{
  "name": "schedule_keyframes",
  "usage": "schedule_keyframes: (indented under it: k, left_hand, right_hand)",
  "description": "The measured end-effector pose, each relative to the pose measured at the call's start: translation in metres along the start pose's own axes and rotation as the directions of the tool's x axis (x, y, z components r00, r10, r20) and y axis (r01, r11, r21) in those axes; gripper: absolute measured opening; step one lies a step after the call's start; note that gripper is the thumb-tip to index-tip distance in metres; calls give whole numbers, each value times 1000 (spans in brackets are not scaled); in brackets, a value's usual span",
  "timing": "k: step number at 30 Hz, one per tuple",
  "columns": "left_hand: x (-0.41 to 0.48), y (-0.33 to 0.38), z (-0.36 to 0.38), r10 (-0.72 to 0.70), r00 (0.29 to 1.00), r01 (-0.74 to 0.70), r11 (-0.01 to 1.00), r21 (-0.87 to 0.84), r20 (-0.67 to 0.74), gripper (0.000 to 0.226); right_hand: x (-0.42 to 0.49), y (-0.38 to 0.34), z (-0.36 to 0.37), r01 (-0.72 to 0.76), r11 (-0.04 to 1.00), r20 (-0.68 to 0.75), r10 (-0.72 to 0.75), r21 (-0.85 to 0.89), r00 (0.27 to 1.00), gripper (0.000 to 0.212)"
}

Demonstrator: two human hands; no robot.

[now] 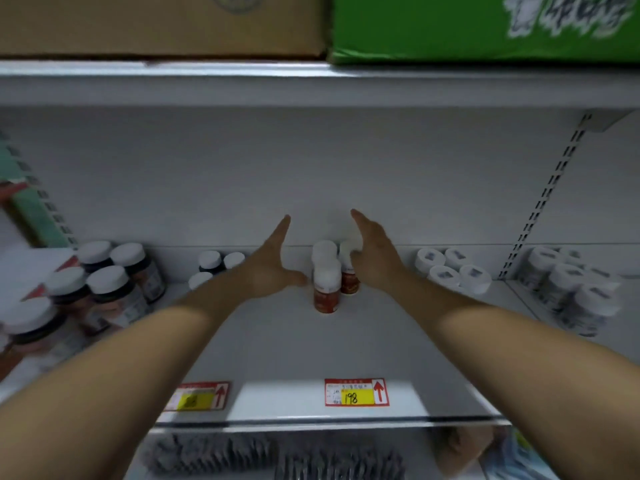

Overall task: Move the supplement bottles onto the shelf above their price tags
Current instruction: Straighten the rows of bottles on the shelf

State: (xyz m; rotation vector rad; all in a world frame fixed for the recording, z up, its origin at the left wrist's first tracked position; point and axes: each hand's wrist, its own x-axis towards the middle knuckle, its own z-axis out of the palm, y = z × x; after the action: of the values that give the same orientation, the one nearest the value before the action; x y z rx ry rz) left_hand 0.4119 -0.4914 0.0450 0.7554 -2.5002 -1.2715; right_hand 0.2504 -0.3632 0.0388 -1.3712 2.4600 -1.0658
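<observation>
Both arms reach deep into the shelf [311, 344]. A small cluster of bottles [325, 287], with white caps and orange-red labels, stands upright near the back wall. It sits at twelve o'clock from the tag [356, 392] marked 198 on the front edge. One bottle is in front and at least two are close behind it, all touching or nearly so.

The left hand [273, 265] sits at nine o'clock of the cluster. It is released, with fingers straight and pointing at the back wall. Its thumb is spread towards the front bottle, just beside it; I cannot tell if it touches. The right hand [372, 254] is at three o'clock, also flat and relaxed, grasping nothing. Its palm faces in and its thumb side lies against the right-hand bottle's cap.

A second tag [199, 396] is at nine o'clock of the first, partly behind the left forearm. Dark jars [104, 282] crowd the shelf's far left. A few small bottles [214, 261] stand just left of the left wrist. White tubs [450, 268] stand at three o'clock of the right hand, with more blurred further right. On the upper shelf [311, 84] at twelve o'clock rest a carton [156, 26] and a green box [485, 26].
</observation>
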Motion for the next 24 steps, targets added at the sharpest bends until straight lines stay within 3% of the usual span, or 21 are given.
schedule_keyframes:
  k: [4, 7, 15, 21, 24]
  left_hand:
    - [-29, -20, -60, 20, 1000, -17, 994, 105, -19, 112]
    - [-51, -48, -86, -55, 998, 56, 993, 102, -13, 111]
    - [-83, -109, -111, -160, 986, 153, 976, 154, 36, 108]
    - [-59, -126, -97, -178, 981, 179, 984, -11, 77, 102]
    - [-47, -137, -90, -216, 975, 215, 976, 27, 48, 105]
  right_hand:
    - [-6, -64, 17, 102, 994, -8, -102, 38, 995, 68]
    - [-17, -92, 43, 104, 990, 51, -109, 93, 993, 68]
    - [-37, -128, 118, -63, 993, 170, 46, 96, 984, 70]
    - [-18, -122, 152, -113, 988, 195, 91, 107, 977, 71]
    - [-1, -117, 173, -134, 979, 212, 99, 156, 972, 75]
